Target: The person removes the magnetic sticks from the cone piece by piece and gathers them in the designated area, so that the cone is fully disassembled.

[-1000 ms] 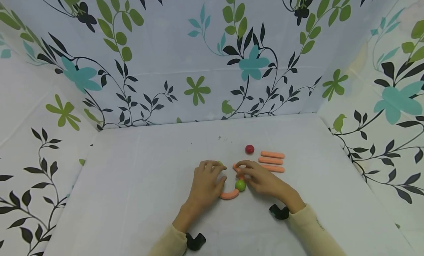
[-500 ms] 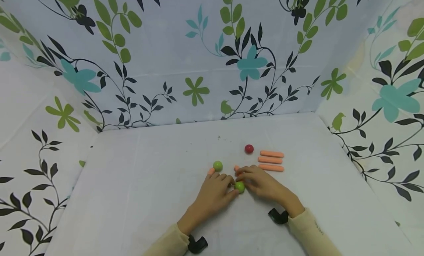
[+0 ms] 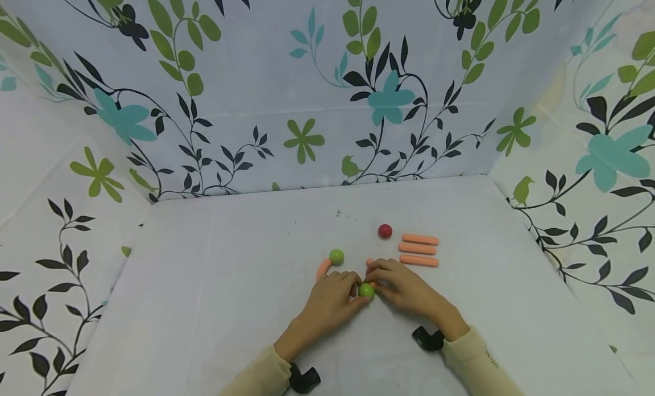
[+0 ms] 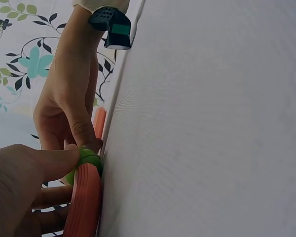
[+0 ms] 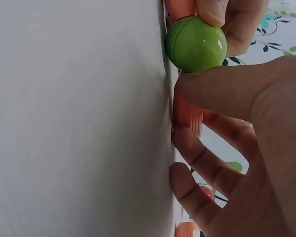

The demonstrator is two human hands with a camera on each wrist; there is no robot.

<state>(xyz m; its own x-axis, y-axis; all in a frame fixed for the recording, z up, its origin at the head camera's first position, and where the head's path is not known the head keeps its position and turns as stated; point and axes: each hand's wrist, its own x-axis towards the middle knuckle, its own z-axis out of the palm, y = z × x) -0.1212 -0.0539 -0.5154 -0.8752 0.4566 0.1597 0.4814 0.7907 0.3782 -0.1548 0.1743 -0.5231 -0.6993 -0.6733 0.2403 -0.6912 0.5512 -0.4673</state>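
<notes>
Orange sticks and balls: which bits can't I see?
Head view: lower end of the curved orange stick, behind the left hand.
Head view: most of the held stick, behind the right hand.
Left wrist view: near end of a grooved stick, cut off at bottom.
Right wrist view: red ball, mostly behind fingers.

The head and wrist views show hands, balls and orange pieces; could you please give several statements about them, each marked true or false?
1. The left hand touches a green ball. True.
2. The right hand pinches an orange piece. True.
3. Three straight orange sticks lie near a red ball. True.
4. The red ball is in the right hand. False: it lies on the table, beyond that hand.
5. The hands hold two green balls. False: the other green ball lies beyond the left hand.
</notes>
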